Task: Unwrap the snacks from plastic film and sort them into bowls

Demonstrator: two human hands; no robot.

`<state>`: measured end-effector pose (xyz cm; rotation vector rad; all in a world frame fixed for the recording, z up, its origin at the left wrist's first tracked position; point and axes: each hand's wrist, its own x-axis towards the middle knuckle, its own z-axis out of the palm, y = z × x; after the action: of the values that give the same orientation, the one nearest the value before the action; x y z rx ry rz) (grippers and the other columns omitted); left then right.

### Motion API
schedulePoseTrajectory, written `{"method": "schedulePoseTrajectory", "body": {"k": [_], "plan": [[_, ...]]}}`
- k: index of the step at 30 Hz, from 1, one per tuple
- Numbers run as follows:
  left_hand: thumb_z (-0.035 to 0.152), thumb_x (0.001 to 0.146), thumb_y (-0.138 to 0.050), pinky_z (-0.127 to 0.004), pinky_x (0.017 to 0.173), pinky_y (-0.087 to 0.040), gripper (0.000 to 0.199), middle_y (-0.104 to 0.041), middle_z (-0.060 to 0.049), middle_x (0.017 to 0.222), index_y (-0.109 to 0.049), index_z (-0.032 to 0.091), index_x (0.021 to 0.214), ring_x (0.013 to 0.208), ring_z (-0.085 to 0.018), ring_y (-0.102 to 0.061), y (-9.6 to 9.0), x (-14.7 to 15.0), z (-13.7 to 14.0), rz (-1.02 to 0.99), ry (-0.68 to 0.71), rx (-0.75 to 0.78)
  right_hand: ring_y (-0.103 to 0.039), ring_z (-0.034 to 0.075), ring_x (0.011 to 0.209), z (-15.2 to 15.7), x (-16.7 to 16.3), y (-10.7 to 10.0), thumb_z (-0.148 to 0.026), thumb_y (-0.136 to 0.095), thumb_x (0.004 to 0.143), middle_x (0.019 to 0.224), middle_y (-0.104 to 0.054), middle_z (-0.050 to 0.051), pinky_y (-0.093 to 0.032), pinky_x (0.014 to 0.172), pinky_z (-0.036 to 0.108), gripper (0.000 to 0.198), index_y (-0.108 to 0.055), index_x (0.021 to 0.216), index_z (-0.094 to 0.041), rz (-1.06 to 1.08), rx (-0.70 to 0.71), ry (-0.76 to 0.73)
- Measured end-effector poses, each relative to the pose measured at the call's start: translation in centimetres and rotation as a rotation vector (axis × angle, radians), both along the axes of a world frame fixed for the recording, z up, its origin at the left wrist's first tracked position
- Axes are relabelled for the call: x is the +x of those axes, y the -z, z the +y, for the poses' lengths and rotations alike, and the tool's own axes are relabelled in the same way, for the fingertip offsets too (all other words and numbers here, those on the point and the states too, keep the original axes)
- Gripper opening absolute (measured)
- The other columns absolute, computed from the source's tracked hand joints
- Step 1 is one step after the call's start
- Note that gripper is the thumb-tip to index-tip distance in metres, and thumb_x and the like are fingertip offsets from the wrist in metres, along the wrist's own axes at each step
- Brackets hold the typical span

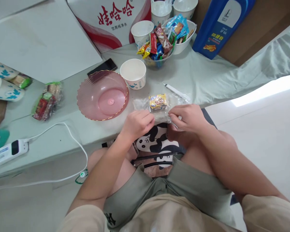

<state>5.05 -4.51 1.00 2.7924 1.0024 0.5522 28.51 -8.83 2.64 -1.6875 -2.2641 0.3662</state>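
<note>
A small yellow snack packet point(158, 101) lies on a clear plastic bag point(161, 115) near the table's front edge. My left hand point(140, 124) is closed at the bag's left front side, fingers curled down on its edge. On the other side my right hand point(187, 118) pinches the bag's right front edge between thumb and fingers. The packet sits just beyond both hands, touched by neither. Left of it stands a pink ribbed bowl point(87, 100) with a gold rim and nothing inside. A white paper cup point(133, 73) stands behind the bag, and a white pen point(175, 91) lies to the right.
Behind are a bowl of wrapped snacks point(157, 48), a white bowl point(183, 46) with more, several paper cups and a blue bottle point(217, 32). A black phone point(102, 67) lies behind the pink bowl. Snack packs point(47, 101) and a power strip point(9, 152) with its cable occupy the left.
</note>
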Motion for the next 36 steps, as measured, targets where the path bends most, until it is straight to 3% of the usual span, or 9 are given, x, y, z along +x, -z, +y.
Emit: {"method": "schedulePoseTrajectory", "body": {"k": [6,9,12,16,19,22,28,33,36], "plan": [[0.039,0.089,-0.058,-0.030,0.053,-0.033,0.027,-0.059,-0.002,0.060,-0.061,0.023,0.068,0.056,-0.017,-0.054,1.1,-0.2,-1.7,0.115,-0.101,-0.169,-0.066,0.028,0.074,1.1,-0.7,0.8,-0.031,-0.043,0.090,0.096,-0.077,0.010,-0.041,0.058,0.037,0.038,-0.077,0.106,-0.024,-0.218,-0.097,0.234],[0.036,0.092,-0.054,-0.032,0.057,-0.039,0.025,-0.053,-0.001,0.055,-0.064,0.024,0.072,0.055,-0.018,-0.052,1.0,-0.1,-0.9,0.062,-0.287,-0.186,-0.067,0.031,0.081,1.4,-1.3,1.1,-0.033,-0.048,0.090,0.119,-0.073,0.013,-0.046,0.062,0.041,0.052,-0.062,0.139,-0.023,-0.173,-0.074,0.265],[0.027,0.086,-0.063,-0.036,0.074,-0.049,0.014,-0.065,-0.006,0.081,-0.069,0.023,0.097,0.079,-0.023,-0.062,0.9,0.1,0.4,-0.093,-0.351,-0.128,-0.065,0.031,0.074,1.3,-1.8,1.4,-0.036,-0.053,0.088,0.116,-0.073,0.016,-0.046,0.061,0.043,0.072,-0.039,0.158,-0.024,-0.163,-0.085,0.312],[0.025,0.076,-0.075,-0.048,0.107,-0.043,0.054,-0.059,-0.015,0.128,-0.060,0.022,0.127,0.123,-0.033,-0.055,2.0,0.9,1.7,-0.246,-0.393,-0.027,-0.063,0.029,0.075,1.1,-2.3,1.4,-0.039,-0.052,0.091,0.105,-0.072,0.015,-0.047,0.064,0.043,0.053,-0.059,0.141,-0.024,-0.137,0.061,0.398],[0.024,0.083,-0.067,-0.048,0.113,-0.040,0.048,-0.056,-0.016,0.136,-0.056,0.020,0.130,0.131,-0.032,-0.051,3.4,1.6,2.5,-0.331,-0.399,-0.061,-0.065,0.029,0.092,1.4,-3.1,1.3,-0.031,-0.044,0.096,0.108,-0.071,0.014,-0.050,0.080,0.044,0.034,-0.072,0.112,-0.021,-0.062,0.201,0.239],[0.019,0.090,-0.056,-0.043,0.101,-0.049,0.021,-0.064,-0.015,0.123,-0.062,0.019,0.110,0.114,-0.028,-0.061,4.1,2.1,3.3,-0.357,-0.462,-0.169,-0.062,0.029,0.114,2.3,-4.3,1.4,-0.020,-0.044,0.094,0.125,-0.069,0.014,-0.048,0.098,0.044,0.036,-0.068,0.122,-0.019,-0.021,0.190,-0.001],[0.025,0.097,-0.047,-0.034,0.070,-0.048,0.016,-0.063,-0.001,0.071,-0.055,0.024,0.083,0.070,-0.020,-0.061,3.3,1.8,4.5,-0.494,-0.549,-0.507,-0.055,0.036,0.130,4.2,-5.1,2.3,-0.021,-0.058,0.084,0.143,-0.060,0.015,-0.049,0.102,0.052,0.058,-0.054,0.142,-0.020,-0.076,0.044,0.024],[0.021,0.099,-0.040,-0.026,0.066,-0.050,0.021,-0.067,-0.001,0.082,-0.048,0.023,0.079,0.077,-0.015,-0.066,3.0,1.8,5.3,-0.863,-0.522,-0.854,-0.054,0.033,0.133,4.8,-4.5,3.1,-0.020,-0.058,0.081,0.142,-0.059,0.017,-0.046,0.109,0.048,0.060,-0.055,0.140,-0.013,0.080,0.047,-0.051],[0.023,0.100,-0.039,-0.019,0.048,-0.038,0.016,-0.069,-0.001,0.089,-0.047,0.023,0.086,0.057,-0.009,-0.061,2.1,2.0,5.3,-1.005,-0.608,-1.126,-0.060,0.030,0.125,4.9,-4.2,3.1,-0.020,-0.054,0.084,0.136,-0.064,0.016,-0.048,0.107,0.045,0.050,-0.060,0.133,-0.014,0.217,0.083,-0.005]]}}
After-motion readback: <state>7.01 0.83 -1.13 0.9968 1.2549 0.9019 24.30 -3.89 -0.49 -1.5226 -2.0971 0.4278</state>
